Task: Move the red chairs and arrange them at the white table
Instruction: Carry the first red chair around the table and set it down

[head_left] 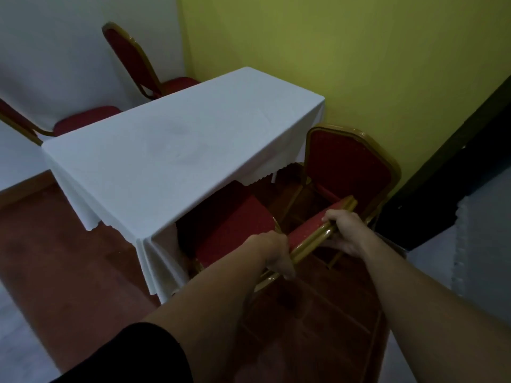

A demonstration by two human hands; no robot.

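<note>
A white-clothed table (171, 139) fills the middle of the view. At its near side stands a red chair (229, 225) with a gold frame, its seat partly under the cloth. My left hand (276, 255) grips the left end of its top backrest rail. My right hand (344, 230) grips the right end of that rail. A second red chair (348, 167) stands just beyond, by the table's right end. Two more red chairs sit along the far side, one (130, 59) at the back and one (83, 120) at the left.
A yellow-green wall (359, 64) rises right behind the table and a white wall (55, 51) is at the left. A dark door frame (456, 175) runs down the right. The floor is reddish-brown carpet (69, 258), with another white cloth (481, 244) at the right edge.
</note>
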